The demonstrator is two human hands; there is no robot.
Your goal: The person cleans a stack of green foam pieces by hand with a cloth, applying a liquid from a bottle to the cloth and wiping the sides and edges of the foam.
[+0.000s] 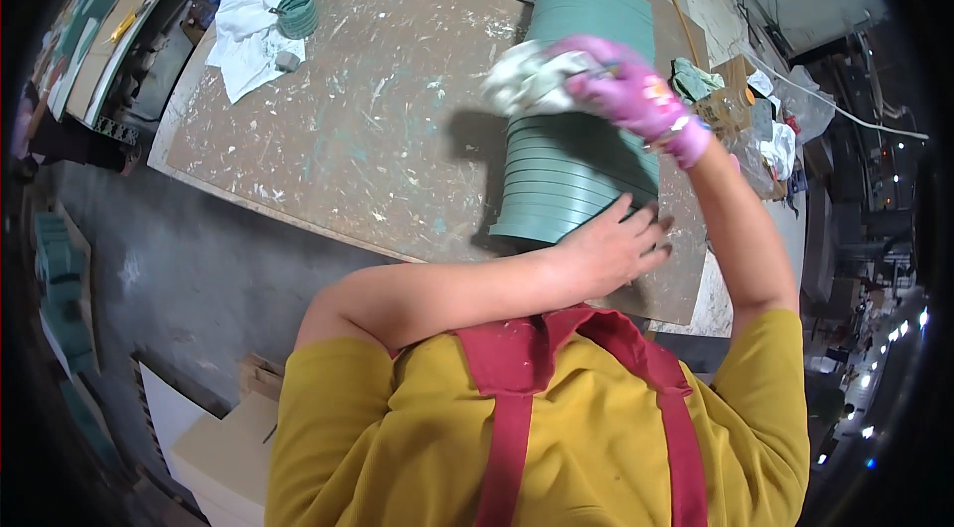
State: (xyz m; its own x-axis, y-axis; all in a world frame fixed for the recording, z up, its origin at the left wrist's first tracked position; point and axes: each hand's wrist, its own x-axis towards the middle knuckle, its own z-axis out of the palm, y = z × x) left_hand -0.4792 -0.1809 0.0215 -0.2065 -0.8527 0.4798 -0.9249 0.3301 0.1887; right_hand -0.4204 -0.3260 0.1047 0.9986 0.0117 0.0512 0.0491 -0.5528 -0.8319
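Pressing your bare left hand (613, 247) flat against the green stack (576, 130) lying on the bench (378, 130), you are gripping a white rag (527, 82) atop it with your gloved right hand (636, 95).

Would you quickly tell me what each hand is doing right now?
Left hand: open, flat against the green stacked rings.
Right hand: pink-gloved, closed on a crumpled white cloth.

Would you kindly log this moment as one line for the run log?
left hand: flat on green stack | right hand, pink glove: white rag pressed on stack | surface: workbench
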